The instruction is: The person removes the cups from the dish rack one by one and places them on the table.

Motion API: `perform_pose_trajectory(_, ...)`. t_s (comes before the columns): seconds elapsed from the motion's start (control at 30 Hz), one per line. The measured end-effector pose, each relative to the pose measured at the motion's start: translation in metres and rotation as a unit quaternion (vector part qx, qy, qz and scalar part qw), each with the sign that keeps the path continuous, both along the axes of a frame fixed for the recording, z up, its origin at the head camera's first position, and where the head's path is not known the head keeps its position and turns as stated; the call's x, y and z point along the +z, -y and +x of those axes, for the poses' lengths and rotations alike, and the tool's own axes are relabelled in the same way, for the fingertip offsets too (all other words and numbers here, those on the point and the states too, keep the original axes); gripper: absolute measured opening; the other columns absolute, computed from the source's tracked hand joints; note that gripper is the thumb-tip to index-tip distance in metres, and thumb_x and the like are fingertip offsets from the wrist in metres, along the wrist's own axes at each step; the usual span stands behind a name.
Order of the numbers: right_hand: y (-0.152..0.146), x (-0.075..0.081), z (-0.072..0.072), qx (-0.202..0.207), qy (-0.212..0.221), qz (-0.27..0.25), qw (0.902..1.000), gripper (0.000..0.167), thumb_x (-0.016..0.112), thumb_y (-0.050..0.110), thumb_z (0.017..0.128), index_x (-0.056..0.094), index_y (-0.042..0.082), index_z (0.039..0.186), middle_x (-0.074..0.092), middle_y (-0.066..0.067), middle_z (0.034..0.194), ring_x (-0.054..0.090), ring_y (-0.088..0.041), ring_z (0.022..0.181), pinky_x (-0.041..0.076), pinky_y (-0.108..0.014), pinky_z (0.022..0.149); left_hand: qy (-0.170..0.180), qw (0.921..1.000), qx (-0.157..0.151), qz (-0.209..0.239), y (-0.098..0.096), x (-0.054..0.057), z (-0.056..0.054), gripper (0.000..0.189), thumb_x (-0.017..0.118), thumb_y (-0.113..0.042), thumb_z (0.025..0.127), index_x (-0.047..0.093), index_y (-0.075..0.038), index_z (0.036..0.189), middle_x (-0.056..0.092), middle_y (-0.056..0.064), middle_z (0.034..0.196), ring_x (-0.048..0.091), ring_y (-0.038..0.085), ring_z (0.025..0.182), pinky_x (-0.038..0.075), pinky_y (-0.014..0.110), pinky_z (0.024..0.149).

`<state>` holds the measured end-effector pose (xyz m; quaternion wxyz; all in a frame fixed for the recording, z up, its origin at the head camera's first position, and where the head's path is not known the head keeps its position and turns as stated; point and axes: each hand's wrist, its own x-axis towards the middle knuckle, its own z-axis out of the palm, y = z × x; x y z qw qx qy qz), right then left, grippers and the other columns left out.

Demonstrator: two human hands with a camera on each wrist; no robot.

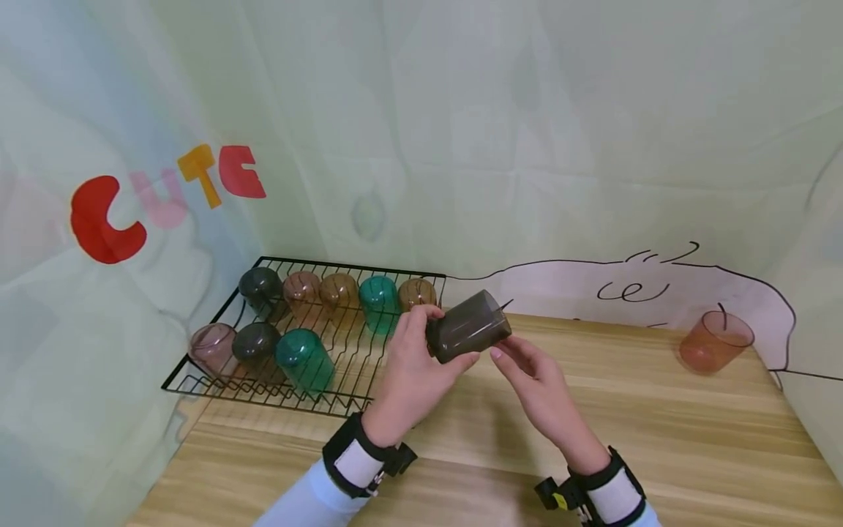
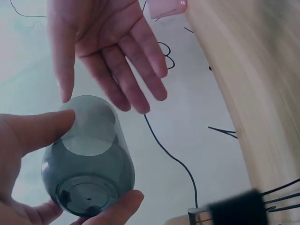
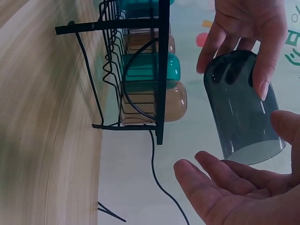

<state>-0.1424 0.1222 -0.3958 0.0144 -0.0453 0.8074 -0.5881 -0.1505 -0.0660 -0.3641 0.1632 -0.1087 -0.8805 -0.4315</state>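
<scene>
My left hand [image 1: 416,369] grips a smoky grey clear cup [image 1: 469,327] round its rounded base. The cup is tilted in the air, its open mouth towards the right. Near that rim is my right hand [image 1: 543,391], its fingers extended and spread below the mouth in the right wrist view. The right thumb [image 3: 287,125] lies close beside the cup's rim; whether it touches cannot be told. Just left of the left hand stands a black wire rack [image 1: 356,266] with several coloured cups upside down, among them a teal cup [image 1: 305,360] and a brown cup [image 1: 418,293].
An orange-red cup [image 1: 714,344] stands mouth up at the far right of the wooden table [image 1: 632,424]. A pale cloth backdrop [image 1: 527,146] with printed letters and a line drawing closes off the back and left.
</scene>
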Motion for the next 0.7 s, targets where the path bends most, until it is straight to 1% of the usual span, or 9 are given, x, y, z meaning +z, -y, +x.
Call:
perform_pose_trajectory(0.17, 0.002, 0.001, 0.0, -0.003, -0.008, 0.002, 1.0, 0.063, 0.053, 0.052, 0.09, 0.045, 0.009, 0.136, 0.053, -0.008, 0.135, 0.052, -0.024, 0.123, 0.045, -0.046, 0.099, 0.012, 0.9999, -0.01, -0.008, 0.002, -0.001, 0.002, 0.066, 0.081, -0.039, 0.069, 0.045, -0.015, 0.118, 0.05, 0.0, 0.11, 0.048, 0.014, 0.09, 0.046, 0.024, 0.068)
perform_pose_trajectory(0.33, -0.003, 0.004, 0.001, -0.007, -0.009, 0.0, 0.9999, 0.061, 0.054, 0.052, 0.089, 0.046, 0.011, 0.134, 0.054, -0.008, 0.133, 0.053, -0.024, 0.123, 0.045, -0.047, 0.099, 0.01, 0.9998, -0.01, -0.016, -0.003, -0.001, 0.002, 0.067, 0.083, -0.039, 0.066, 0.045, -0.015, 0.117, 0.052, -0.001, 0.108, 0.05, 0.013, 0.093, 0.048, 0.027, 0.074)
perform_pose_trajectory(0.47, -0.004, 0.007, 0.002, -0.024, -0.011, -0.005, 0.9996, 0.063, 0.056, 0.052, 0.088, 0.046, 0.01, 0.134, 0.056, -0.007, 0.131, 0.053, -0.023, 0.122, 0.044, -0.048, 0.1, 0.008, 0.9996, -0.014, -0.024, -0.005, -0.002, 0.003, 0.07, 0.083, -0.039, 0.066, 0.048, -0.014, 0.121, 0.053, 0.0, 0.111, 0.051, 0.013, 0.099, 0.048, 0.031, 0.081)
perform_pose_trajectory(0.57, -0.003, 0.009, 0.001, -0.036, -0.014, -0.007, 0.9992, 0.067, 0.058, 0.052, 0.086, 0.045, 0.01, 0.135, 0.057, -0.008, 0.13, 0.053, -0.024, 0.122, 0.044, -0.048, 0.1, 0.007, 0.9995, -0.014, -0.029, -0.006, -0.004, 0.003, 0.074, 0.083, -0.04, 0.066, 0.05, -0.014, 0.126, 0.053, 0.0, 0.113, 0.051, 0.014, 0.102, 0.049, 0.032, 0.083)
perform_pose_trajectory(0.7, -0.001, 0.011, -0.001, -0.035, -0.016, -0.012, 0.9992, 0.068, 0.06, 0.052, 0.085, 0.044, 0.011, 0.136, 0.058, -0.007, 0.128, 0.055, -0.023, 0.119, 0.045, -0.048, 0.098, 0.011, 0.9994, -0.006, -0.033, -0.006, -0.006, 0.004, 0.076, 0.083, -0.041, 0.065, 0.05, -0.015, 0.128, 0.053, 0.0, 0.115, 0.052, 0.015, 0.102, 0.049, 0.033, 0.083)
